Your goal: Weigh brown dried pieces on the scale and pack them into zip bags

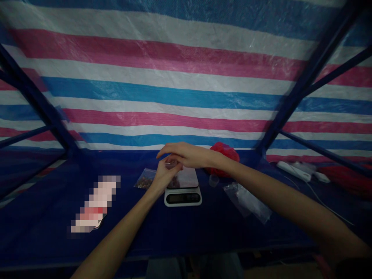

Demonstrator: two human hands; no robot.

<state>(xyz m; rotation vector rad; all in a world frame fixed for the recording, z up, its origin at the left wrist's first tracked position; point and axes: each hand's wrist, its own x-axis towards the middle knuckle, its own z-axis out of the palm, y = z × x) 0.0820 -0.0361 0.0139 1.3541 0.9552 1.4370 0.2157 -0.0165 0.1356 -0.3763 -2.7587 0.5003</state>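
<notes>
My left hand (162, 174) is closed around a small clear plastic cup (171, 164), held above a white digital scale (183, 198). Over that cup my right hand (181, 153) reaches across from the right, its fingers apart and stretched to the left. Nothing shows in its grasp. The scale's pan (190, 179) is partly covered by my hands, with something dark near my left fingers that I cannot make out. Left of the scale lies a clear zip bag (144, 180) holding small brownish pieces. A second clear cup (214, 180) stands to the scale's right.
Flat clear plastic bags (250, 201) lie under my right forearm. A red plastic bag (223, 151) sits behind it. A white power strip (293, 171) with a cable is at far right. A blurred-out flat object (99, 201) lies left on the blue table (174, 236). Blue frame bars (296, 89) flank a striped sheet.
</notes>
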